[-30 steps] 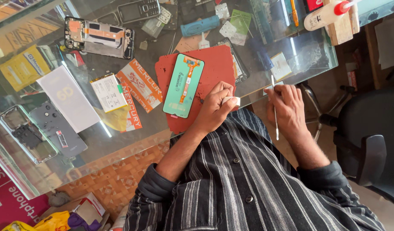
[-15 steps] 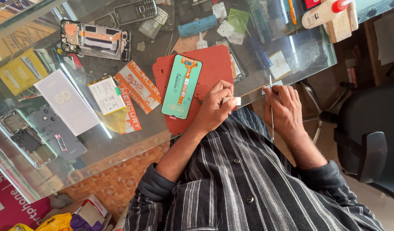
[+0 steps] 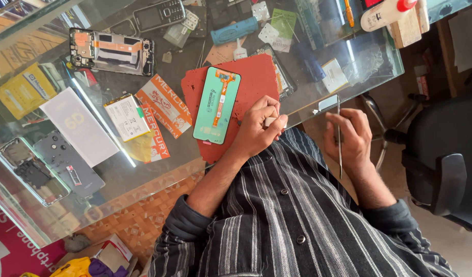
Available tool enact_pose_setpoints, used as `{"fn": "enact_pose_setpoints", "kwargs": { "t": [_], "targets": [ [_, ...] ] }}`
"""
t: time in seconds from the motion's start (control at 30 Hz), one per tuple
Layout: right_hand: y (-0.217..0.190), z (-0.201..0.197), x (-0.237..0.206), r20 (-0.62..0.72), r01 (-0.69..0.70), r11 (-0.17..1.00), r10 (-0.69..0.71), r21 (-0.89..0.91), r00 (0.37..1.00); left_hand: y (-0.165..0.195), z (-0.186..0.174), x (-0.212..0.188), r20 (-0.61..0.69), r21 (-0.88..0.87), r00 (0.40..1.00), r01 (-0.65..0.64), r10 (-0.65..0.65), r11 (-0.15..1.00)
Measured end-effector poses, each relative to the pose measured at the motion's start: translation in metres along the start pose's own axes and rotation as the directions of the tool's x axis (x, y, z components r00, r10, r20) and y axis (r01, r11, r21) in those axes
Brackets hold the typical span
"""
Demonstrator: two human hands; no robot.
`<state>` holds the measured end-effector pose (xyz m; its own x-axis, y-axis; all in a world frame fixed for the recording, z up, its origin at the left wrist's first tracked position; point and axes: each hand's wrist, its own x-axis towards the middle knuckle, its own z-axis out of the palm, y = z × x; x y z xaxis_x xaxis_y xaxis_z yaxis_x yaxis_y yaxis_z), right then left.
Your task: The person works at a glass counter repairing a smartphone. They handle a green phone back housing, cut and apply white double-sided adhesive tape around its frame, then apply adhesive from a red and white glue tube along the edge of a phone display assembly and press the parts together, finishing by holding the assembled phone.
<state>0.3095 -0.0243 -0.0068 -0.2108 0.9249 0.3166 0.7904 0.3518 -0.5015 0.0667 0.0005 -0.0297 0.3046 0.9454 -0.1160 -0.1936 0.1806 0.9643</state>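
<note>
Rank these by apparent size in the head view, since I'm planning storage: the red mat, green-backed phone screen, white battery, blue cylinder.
1. red mat
2. green-backed phone screen
3. white battery
4. blue cylinder

All lie on the same glass counter, so the ranking is fair.

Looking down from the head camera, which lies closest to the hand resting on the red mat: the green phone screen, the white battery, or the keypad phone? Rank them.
From the left hand:
1. Green phone screen, just beside it on the red mat.
2. White battery, farther along the glass table.
3. Keypad phone, farthest, at the table's far edge.
</note>
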Motion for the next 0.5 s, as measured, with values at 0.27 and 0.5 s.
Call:
{"fn": "enact_pose_setpoints", "kwargs": {
  "t": [0.27, 0.5],
  "targets": [
    [0.009, 0.014, 0.005, 0.065, 0.21, 0.977, -0.208, -0.022, 0.976, -0.001, 0.001, 0.005, -0.018, -0.036, 0.986, 0.166, -0.167, 0.985],
    [0.012, -0.001, -0.007, -0.007, 0.06, 0.998, -0.06, 0.001, 0.998, -0.008, -0.002, 0.003, 0.094, -0.106, 0.988, 0.133, -0.123, 0.985]
  ]
}}
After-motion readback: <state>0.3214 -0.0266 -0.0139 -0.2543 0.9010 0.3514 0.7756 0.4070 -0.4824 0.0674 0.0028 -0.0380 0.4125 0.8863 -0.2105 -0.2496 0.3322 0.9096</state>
